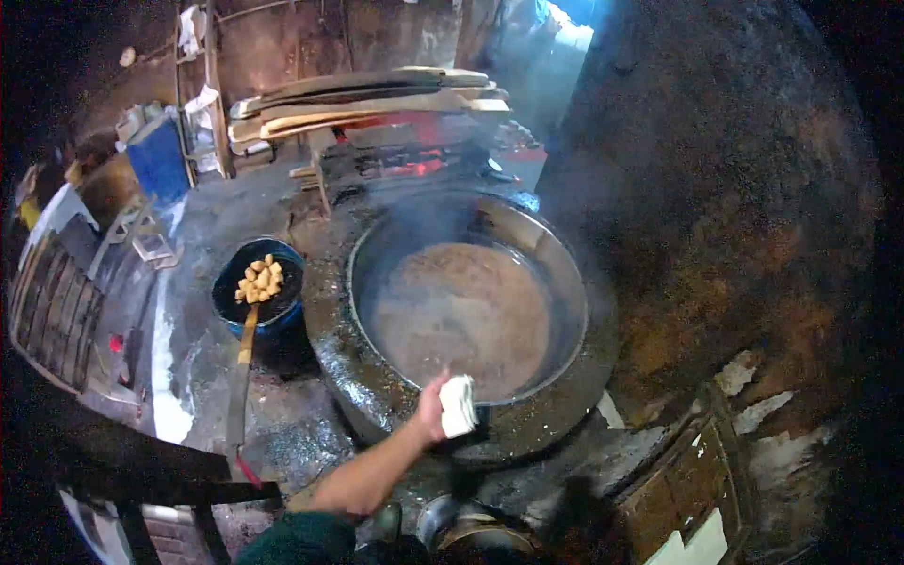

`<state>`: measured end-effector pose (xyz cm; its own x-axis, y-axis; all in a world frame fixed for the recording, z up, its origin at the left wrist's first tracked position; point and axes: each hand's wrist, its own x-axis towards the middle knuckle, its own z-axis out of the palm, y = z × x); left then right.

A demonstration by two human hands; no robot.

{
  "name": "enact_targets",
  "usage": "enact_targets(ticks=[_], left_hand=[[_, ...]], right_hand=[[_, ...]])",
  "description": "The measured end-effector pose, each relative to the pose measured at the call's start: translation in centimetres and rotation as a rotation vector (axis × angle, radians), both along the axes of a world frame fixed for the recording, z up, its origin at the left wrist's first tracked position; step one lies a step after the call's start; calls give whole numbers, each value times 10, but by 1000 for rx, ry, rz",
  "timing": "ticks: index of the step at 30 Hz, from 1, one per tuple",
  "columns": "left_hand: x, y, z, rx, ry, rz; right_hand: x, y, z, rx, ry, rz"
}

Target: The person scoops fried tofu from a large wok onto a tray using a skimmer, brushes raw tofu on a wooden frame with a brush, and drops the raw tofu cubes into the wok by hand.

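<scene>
A: Which of our hands do we see, and what does it hold?

B: We see our left hand [429, 415]. It holds a white folded cloth [459, 407], which is just at the right side of the fingers [442, 382].

A: Are the fingers spread?

B: No, they are closed on the cloth. How each finger lies, we cannot tell, because the cloth hides a part of them.

A: And where are we with this cloth?

B: It is at the near edge of the wide pan [557, 247]. Beyond the fingers, the brown liquid [461, 311] is inside the pan, with steam above it. If the cloth touches the rim, we cannot say.

A: What do we have to the left of the fingers?

B: Well apart from them is the dark blue barrel [273, 325]. At its top are the yellow-brown lumps [259, 281], and a long handle [239, 395] comes from them toward us.

A: And farther?

B: Far beyond the fingers, we see the stacked planks [377, 105]. Below the fingers, near our body, there is a round vessel [490, 539], partly in shadow.
</scene>
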<state>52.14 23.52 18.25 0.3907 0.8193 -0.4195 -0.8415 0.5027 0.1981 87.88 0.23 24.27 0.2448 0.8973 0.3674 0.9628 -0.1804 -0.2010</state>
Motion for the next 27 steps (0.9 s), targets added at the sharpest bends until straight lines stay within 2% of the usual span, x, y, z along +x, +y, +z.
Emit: enact_targets(ticks=[3,4,6,7,9,10,12,13,15,18,21,27], left_hand=[[-35,80,-57,143,431,2],[-35,121,-121,458,799,297],[-59,135,-102,471,1467,-213],[-48,143,-118,483,1454,-217],[-22,147,-153,415,1950,-448],[-5,122,-84,359,1683,-699],[49,86,-32,596,1798,-837],[83,67,-31,686,1680,-756],[151,11,-24,1000,1655,-543],[187,-60,49,1267,1332,-436],[222,-116,77,1393,1188,-428],[281,-190,89,1377,1216,-550]], right_hand=[[-11,9,-1,-45,-15,-15],[-13,9,-1,-55,-26,-21],[-16,13,-5,-70,-34,-26],[-17,14,-5,-82,-38,-32],[-19,17,-6,-98,-40,-38],[-19,17,-7,-107,-40,-43],[-22,17,-5,-115,-29,-44],[-22,16,-5,-120,-29,-49],[-22,15,-4,-119,-28,-58],[-21,8,-1,-108,-21,-59],[-14,-6,0,-90,-7,-57],[19,-31,1,-33,93,-25]])
